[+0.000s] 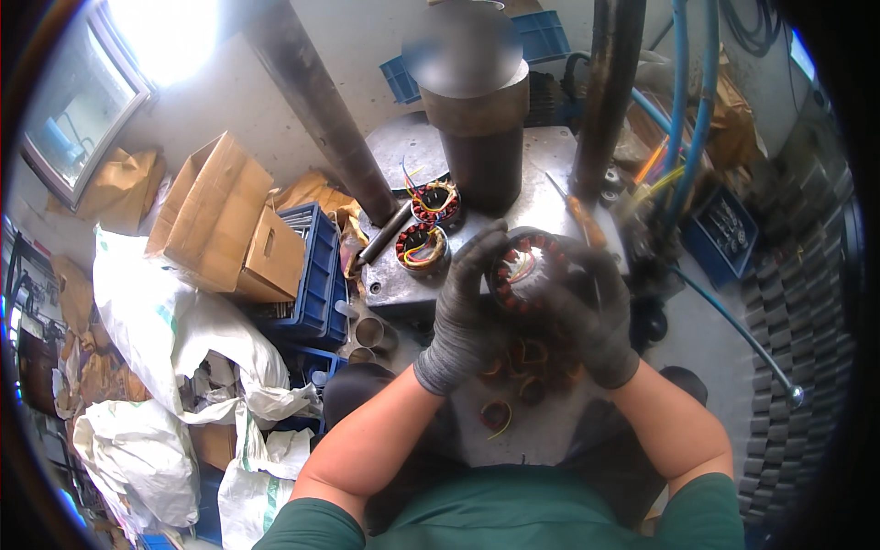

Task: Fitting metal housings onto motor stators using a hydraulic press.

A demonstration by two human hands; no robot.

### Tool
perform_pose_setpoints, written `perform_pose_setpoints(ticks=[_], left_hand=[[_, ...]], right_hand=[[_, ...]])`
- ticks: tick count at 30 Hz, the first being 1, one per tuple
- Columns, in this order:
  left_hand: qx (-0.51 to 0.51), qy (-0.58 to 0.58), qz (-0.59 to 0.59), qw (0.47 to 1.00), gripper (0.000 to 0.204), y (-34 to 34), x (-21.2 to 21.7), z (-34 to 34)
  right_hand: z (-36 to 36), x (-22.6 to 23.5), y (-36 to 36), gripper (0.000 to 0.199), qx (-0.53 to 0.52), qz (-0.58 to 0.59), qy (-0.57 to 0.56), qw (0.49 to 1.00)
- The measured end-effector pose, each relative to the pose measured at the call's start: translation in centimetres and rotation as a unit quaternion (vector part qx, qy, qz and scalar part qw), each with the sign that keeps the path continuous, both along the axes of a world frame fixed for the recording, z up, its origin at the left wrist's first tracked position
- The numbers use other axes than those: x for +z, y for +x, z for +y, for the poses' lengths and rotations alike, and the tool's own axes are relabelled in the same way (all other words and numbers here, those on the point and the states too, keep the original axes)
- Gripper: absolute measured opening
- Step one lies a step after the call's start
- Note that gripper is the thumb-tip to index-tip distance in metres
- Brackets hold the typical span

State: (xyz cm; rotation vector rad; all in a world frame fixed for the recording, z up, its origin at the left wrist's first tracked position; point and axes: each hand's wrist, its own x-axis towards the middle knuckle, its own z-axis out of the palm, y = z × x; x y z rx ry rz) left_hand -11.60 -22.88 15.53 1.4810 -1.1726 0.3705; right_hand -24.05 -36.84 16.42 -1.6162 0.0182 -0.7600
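Note:
Between my two gloved hands is a motor stator (pixel 522 271), a dark ring with red windings and pale wires bunched in its middle. My left hand (pixel 466 307) is wrapped round its left side. My right hand (pixel 594 307) grips the right side, its fingers partly smeared by motion. Two similar stators rest on the metal press table (pixel 541 183), left of the ram: a nearer stator (pixel 423 249) with yellow wires and a farther stator (pixel 434 202) with coloured leads standing up. Below my hands, several wound stators lie in shadow; one stator (pixel 495 416) shows a yellow wire.
The thick press ram (pixel 481 147) stands behind my hands, between steel columns. A screwdriver (pixel 585 220) and a metal rod (pixel 385 233) lie on the table. Cardboard boxes (pixel 215 215), blue crates (pixel 316 266) and white sacks (pixel 147 312) crowd the left. Blue hoses (pixel 680 101) hang at right.

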Motion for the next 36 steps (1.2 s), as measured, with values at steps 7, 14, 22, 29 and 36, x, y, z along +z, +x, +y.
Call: perform_pose_setpoints(ticks=[7,14,22,29,36], left_hand=[[0.035,0.015,-0.037,0.999,0.099,0.6,0.4,0.4],[0.05,0.038,-0.026,0.998,0.1,0.5,0.0,0.6],[-0.005,-0.031,0.078,0.996,0.093,0.3,-1.6,-0.6],[-0.082,-0.064,0.137,0.985,0.087,0.4,-1.3,-0.5],[0.017,0.06,-0.095,0.994,0.1,0.2,-0.2,0.1]], right_hand=[[0.0,0.0,0.3,0.053,0.006,-0.045,-0.048,0.998],[-0.2,-0.2,0.0,0.054,0.013,-0.034,-0.036,0.999],[-0.2,0.0,0.3,0.052,0.006,-0.061,-0.052,0.997],[-0.2,0.3,0.1,0.048,-0.11,0.0,-0.209,0.972],[-1.2,-0.6,1.1,0.029,-0.103,0.049,-0.039,0.993]])
